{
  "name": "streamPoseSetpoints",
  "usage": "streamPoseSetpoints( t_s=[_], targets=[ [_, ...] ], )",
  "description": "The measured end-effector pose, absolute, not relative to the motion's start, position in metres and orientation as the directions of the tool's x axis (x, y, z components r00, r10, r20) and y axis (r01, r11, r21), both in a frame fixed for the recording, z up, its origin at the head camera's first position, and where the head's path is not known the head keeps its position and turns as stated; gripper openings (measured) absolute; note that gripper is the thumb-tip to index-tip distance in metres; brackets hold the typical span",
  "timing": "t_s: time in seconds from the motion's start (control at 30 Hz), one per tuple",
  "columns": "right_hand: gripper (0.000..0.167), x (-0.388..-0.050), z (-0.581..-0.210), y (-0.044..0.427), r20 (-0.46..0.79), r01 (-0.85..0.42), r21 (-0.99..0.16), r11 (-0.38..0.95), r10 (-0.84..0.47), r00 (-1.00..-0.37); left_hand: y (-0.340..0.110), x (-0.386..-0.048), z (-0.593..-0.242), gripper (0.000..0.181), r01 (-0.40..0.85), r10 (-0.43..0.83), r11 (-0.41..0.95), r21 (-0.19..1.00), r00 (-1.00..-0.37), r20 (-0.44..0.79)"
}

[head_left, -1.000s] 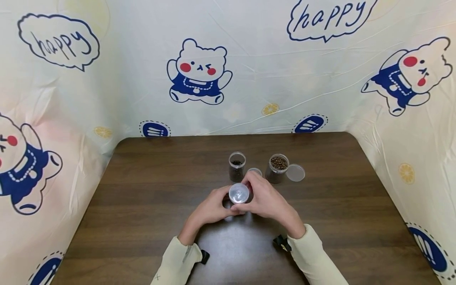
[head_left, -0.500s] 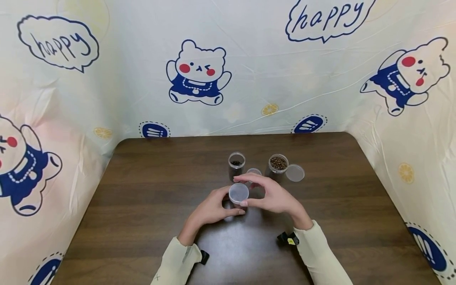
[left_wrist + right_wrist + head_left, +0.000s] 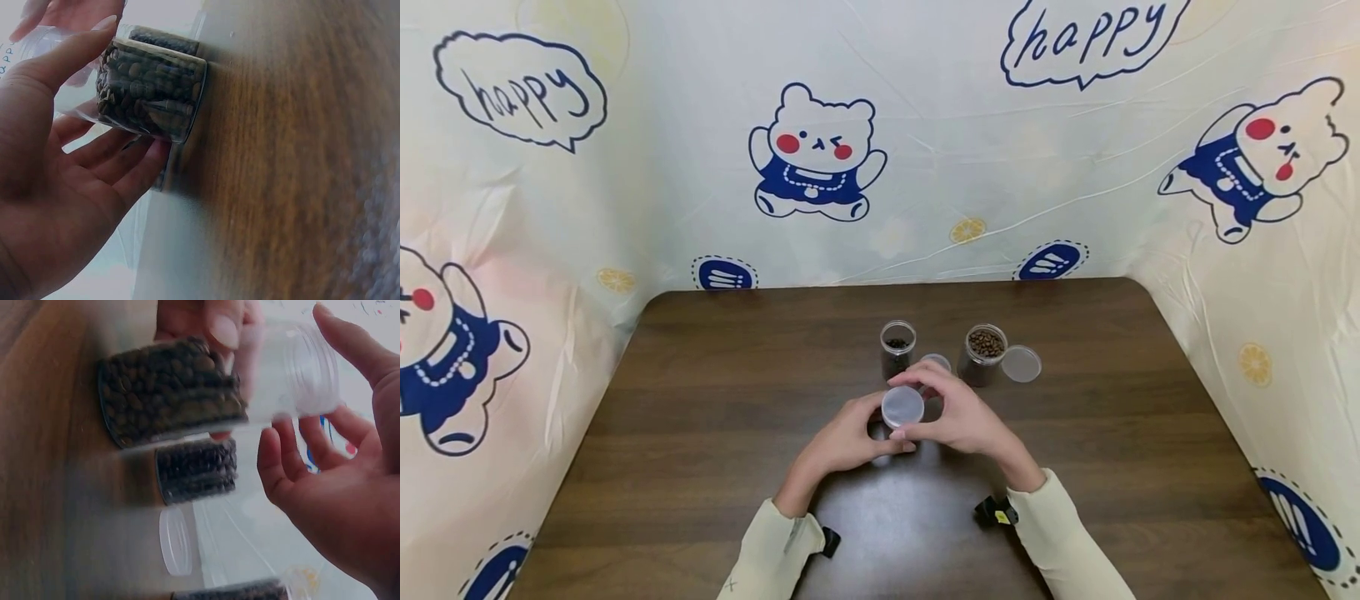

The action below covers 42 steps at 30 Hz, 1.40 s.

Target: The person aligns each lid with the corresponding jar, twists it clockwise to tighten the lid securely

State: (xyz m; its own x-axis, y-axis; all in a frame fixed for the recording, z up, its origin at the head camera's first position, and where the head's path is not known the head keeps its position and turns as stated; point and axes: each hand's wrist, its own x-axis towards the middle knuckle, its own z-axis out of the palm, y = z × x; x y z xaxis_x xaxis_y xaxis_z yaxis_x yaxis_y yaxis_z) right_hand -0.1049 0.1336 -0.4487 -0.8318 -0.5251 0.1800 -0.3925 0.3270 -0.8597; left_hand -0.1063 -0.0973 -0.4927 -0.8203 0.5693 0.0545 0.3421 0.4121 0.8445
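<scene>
In the head view, my left hand [image 3: 850,433] grips a clear plastic jar around its side; the jar stands upright on the table. Brown beans that look like coffee beans [image 3: 150,87] fill about its lower half in the left wrist view. A translucent round lid [image 3: 902,407] sits on top of this jar. My right hand [image 3: 958,412] curves around the lid, thumb at the near rim and forefinger at the far rim. In the right wrist view the jar [image 3: 169,390] lies sideways across the picture, with the lid [image 3: 315,369] between right thumb and fingers.
Behind the hands stand two uncovered jars: one with dark contents [image 3: 898,350], another with brown beans [image 3: 987,343]. A loose lid [image 3: 1022,364] lies right of the latter; a second lid [image 3: 937,362] lies between them, partly hidden. The brown table [image 3: 737,367] meets printed cloth behind.
My right hand loosened and shifted slightly right off the lid half a second ago, then came back around its rim. My left hand and the jar have stayed in place.
</scene>
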Motion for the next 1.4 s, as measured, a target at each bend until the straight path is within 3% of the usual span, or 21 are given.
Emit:
streamPoseSetpoints(
  t_s=[0.1,0.23,0.47,0.8,0.97,1.17,1.4],
  targets=[
    [0.065,-0.104,-0.449,0.134,0.188,-0.409,-0.846,0.341,-0.529,-0.828,-0.097,-0.106,-0.492,0.053,0.341,0.569,0.415,0.844,-0.821,0.052],
    [0.069,-0.108,-0.45,0.144,0.196,-0.404,-0.876,0.264,-0.57,-0.798,-0.096,-0.106,-0.49,0.056,0.326,0.572,0.409,0.852,-0.819,0.039],
    [0.055,-0.115,-0.454,0.155,0.177,-0.371,-0.911,0.178,-0.646,-0.743,-0.096,-0.106,-0.49,0.059,0.312,0.573,0.402,0.861,-0.819,0.029],
    [0.059,-0.114,-0.454,0.146,0.166,-0.374,-0.892,0.254,-0.585,-0.794,-0.097,-0.107,-0.49,0.058,0.309,0.571,0.401,0.863,-0.82,0.028],
    [0.064,-0.113,-0.454,0.15,0.189,-0.393,-0.896,0.206,-0.624,-0.758,-0.097,-0.106,-0.49,0.059,0.308,0.575,0.405,0.861,-0.818,0.022],
    [0.054,-0.112,-0.454,0.151,0.208,-0.429,-0.883,0.191,-0.66,-0.722,-0.097,-0.107,-0.491,0.06,0.304,0.573,0.409,0.86,-0.819,0.017],
    [0.057,-0.109,-0.454,0.143,0.167,-0.392,-0.88,0.267,-0.598,-0.784,-0.098,-0.106,-0.492,0.059,0.304,0.574,0.408,0.861,-0.819,0.017]
  ],
)
